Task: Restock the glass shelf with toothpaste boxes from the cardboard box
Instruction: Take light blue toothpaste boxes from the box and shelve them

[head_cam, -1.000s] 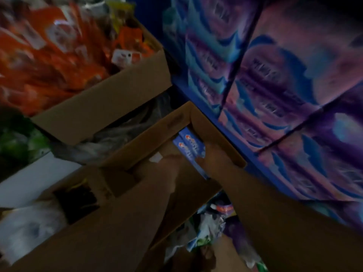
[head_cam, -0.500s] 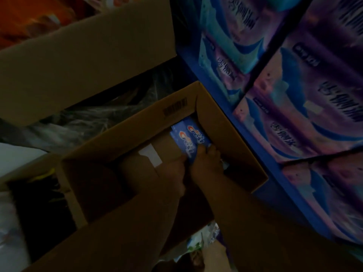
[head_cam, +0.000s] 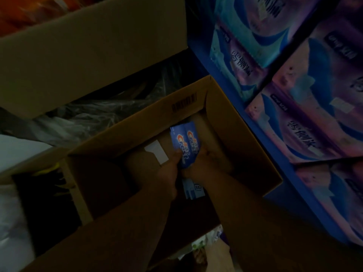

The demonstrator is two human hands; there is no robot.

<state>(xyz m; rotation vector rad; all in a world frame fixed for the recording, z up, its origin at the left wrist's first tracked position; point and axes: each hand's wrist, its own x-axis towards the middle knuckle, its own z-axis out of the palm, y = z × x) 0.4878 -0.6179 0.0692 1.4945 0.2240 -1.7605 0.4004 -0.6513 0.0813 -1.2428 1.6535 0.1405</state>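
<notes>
two blue printed toothpaste boxes (head_cam: 185, 143) sit side by side at centre frame inside the open brown cardboard box (head_cam: 243, 138), left hand (head_cam: 169, 171) and right hand (head_cam: 198, 163) pressed against their outer sides, probably to lift both as one; glass shelf unseen.

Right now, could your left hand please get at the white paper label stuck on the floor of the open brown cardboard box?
Probably yes: the white paper label lies uncovered just beside the left hand, though its fingers hold the blue toothpaste boxes.
</notes>
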